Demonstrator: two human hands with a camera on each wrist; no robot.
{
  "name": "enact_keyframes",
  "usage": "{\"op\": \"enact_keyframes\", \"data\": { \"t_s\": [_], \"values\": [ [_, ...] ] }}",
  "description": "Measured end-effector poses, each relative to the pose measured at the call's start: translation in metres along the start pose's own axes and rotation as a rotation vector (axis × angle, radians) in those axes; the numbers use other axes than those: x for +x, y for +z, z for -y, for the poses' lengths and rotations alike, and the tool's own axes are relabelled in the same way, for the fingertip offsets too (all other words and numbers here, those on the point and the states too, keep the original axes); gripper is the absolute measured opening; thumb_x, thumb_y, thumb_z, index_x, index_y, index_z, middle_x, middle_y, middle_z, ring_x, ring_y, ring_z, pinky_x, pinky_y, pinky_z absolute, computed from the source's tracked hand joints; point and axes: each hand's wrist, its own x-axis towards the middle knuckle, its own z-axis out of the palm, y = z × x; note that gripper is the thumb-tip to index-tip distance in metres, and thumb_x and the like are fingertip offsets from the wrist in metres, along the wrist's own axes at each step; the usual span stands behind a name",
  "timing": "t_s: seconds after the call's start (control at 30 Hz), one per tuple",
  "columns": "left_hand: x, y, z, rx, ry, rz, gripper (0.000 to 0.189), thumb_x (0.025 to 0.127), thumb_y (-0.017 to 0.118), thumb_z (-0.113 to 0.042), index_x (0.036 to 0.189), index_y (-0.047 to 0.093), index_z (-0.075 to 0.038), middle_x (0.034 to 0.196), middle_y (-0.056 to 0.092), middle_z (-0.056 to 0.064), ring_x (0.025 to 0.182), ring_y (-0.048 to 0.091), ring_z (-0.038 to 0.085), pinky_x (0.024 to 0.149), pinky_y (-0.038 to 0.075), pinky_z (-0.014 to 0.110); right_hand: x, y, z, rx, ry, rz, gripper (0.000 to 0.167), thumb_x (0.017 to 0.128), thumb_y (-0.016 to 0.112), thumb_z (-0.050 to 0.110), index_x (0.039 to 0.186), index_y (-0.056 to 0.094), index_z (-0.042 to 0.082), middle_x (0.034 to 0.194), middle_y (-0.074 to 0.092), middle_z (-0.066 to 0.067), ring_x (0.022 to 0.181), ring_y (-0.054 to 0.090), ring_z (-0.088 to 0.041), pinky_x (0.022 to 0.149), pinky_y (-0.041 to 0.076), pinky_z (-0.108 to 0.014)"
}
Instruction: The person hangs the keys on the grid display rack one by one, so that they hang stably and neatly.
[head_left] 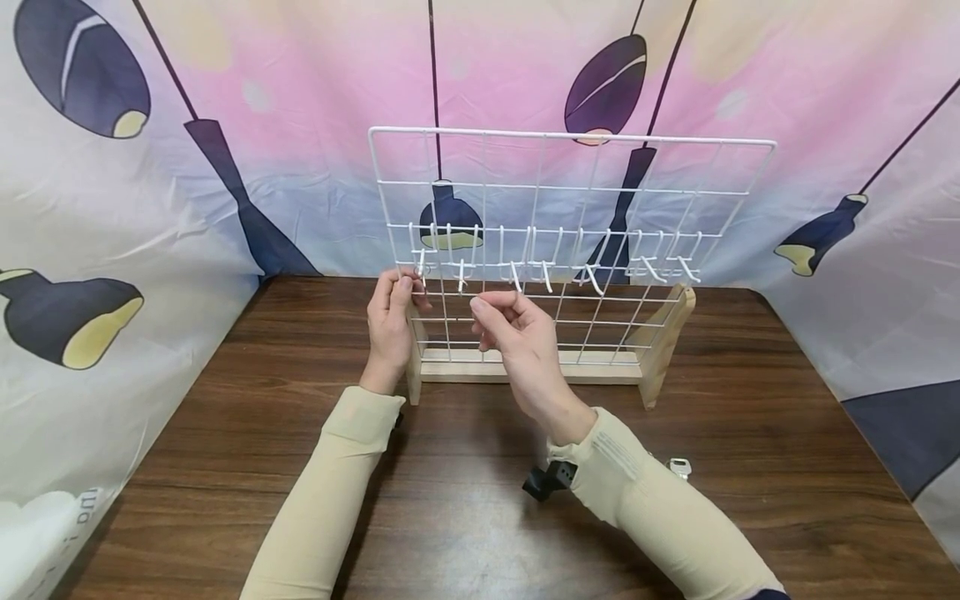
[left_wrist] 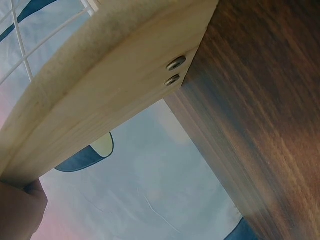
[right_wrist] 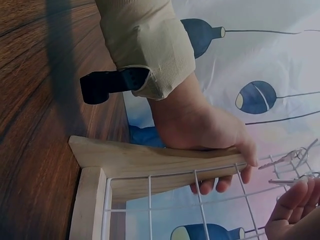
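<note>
A white wire grid (head_left: 573, 136) stands upright in a wooden stand (head_left: 667, 342), and several white hooks (head_left: 591, 279) hang along one of its bars. My left hand (head_left: 390, 321) grips the upper end of the left wooden post (right_wrist: 165, 162), fingers wrapped behind it. In front of the second hook from the left, my right hand (head_left: 525, 337) has thumb and index finger pinched together. A thin silver key (right_wrist: 281, 181) sticks out below those fingertips in the right wrist view. Beside it, another key (right_wrist: 280, 160) hangs by its ring from the leftmost hook.
A small silver object (head_left: 679, 467) lies on the brown wooden table (head_left: 450, 517), partly behind my right sleeve. Printed cloth (head_left: 315, 100) surrounds the table at the back and sides. Two screw heads (left_wrist: 172, 80) show on the left post near its foot.
</note>
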Motion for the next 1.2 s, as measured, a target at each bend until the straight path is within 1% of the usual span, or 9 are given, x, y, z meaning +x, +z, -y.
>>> {"op": "enact_keyframes", "data": {
  "t_s": [0.07,0.17,0.33,0.43,0.57,0.7,0.93,1.1,1.2],
  "values": [
    [0.0,0.0,0.0,0.01,-0.002,0.001,0.032,0.104,0.041,-0.01,0.103,0.045,0.021,0.087,0.057,0.004,0.072,0.056,0.022,0.064,0.053,0.032,-0.001,-0.003,0.0,-0.002,0.006,0.002,0.01,0.091,0.068,0.006,0.098,0.064,0.001,0.079,0.061,-0.007,0.068,0.056,-0.015,0.056,0.049,-0.02],
    [0.0,0.0,0.0,0.016,-0.011,-0.002,0.03,0.104,0.041,-0.011,0.103,0.047,0.019,0.087,0.057,0.002,0.073,0.056,0.023,0.064,0.053,0.033,-0.003,-0.009,0.001,-0.003,0.02,0.007,0.01,0.091,0.068,0.007,0.098,0.064,0.001,0.079,0.061,-0.006,0.068,0.056,-0.014,0.056,0.049,-0.02],
    [0.0,0.001,0.001,0.016,-0.019,-0.007,0.026,0.104,0.042,-0.014,0.101,0.052,0.01,0.087,0.057,0.003,0.073,0.055,0.026,0.064,0.053,0.035,-0.006,-0.024,0.003,-0.025,0.027,0.001,0.01,0.09,0.069,0.007,0.096,0.063,0.002,0.079,0.061,-0.006,0.07,0.056,-0.014,0.058,0.049,-0.022],
    [0.0,0.002,0.0,0.008,-0.018,-0.012,0.025,0.103,0.043,-0.015,0.101,0.053,0.007,0.087,0.057,0.003,0.072,0.054,0.031,0.064,0.053,0.035,-0.009,-0.038,0.007,-0.084,0.032,0.018,0.008,0.09,0.068,0.006,0.095,0.063,0.003,0.079,0.061,-0.007,0.07,0.057,-0.014,0.058,0.05,-0.023],
    [0.0,0.002,-0.001,-0.013,-0.016,-0.014,0.023,0.103,0.043,-0.013,0.101,0.053,0.008,0.087,0.057,0.006,0.071,0.054,0.028,0.064,0.053,0.03,-0.012,-0.06,0.013,-0.184,0.038,0.044,0.006,0.09,0.067,0.005,0.095,0.063,0.002,0.077,0.061,-0.006,0.068,0.057,-0.014,0.058,0.052,-0.023],
    [0.0,0.001,0.0,-0.02,-0.019,-0.01,0.019,0.103,0.042,-0.011,0.1,0.055,0.004,0.087,0.056,0.01,0.072,0.055,0.024,0.064,0.053,0.029,-0.015,-0.083,0.019,-0.25,0.042,0.04,0.007,0.091,0.067,0.007,0.095,0.064,0.003,0.075,0.061,-0.005,0.067,0.057,-0.015,0.058,0.052,-0.023],
    [-0.002,0.0,-0.002,0.0,-0.036,-0.008,0.025,0.104,0.041,-0.01,0.102,0.05,0.014,0.089,0.052,0.023,0.073,0.053,0.031,0.065,0.052,0.029,-0.021,-0.115,0.024,-0.402,0.037,0.083,0.01,0.093,0.066,0.01,0.096,0.063,0.0,0.074,0.06,-0.005,0.066,0.057,-0.016,0.061,0.053,-0.025],
    [-0.001,0.0,-0.002,0.017,-0.035,-0.003,0.026,0.104,0.041,-0.012,0.103,0.051,0.012,0.089,0.055,0.012,0.074,0.053,0.03,0.065,0.052,0.029,-0.025,-0.13,0.024,-0.464,0.053,0.131,0.014,0.093,0.066,0.01,0.097,0.061,-0.003,0.076,0.061,-0.005,0.068,0.058,-0.014,0.063,0.053,-0.025],
    [-0.001,0.0,-0.001,0.019,-0.026,-0.005,0.027,0.104,0.041,-0.012,0.102,0.051,0.013,0.088,0.055,0.016,0.073,0.054,0.028,0.065,0.052,0.029,-0.026,-0.138,0.022,-0.519,0.055,0.158,0.014,0.093,0.066,0.009,0.098,0.062,-0.003,0.077,0.06,-0.005,0.067,0.057,-0.014,0.061,0.051,-0.022]
  ]
}}
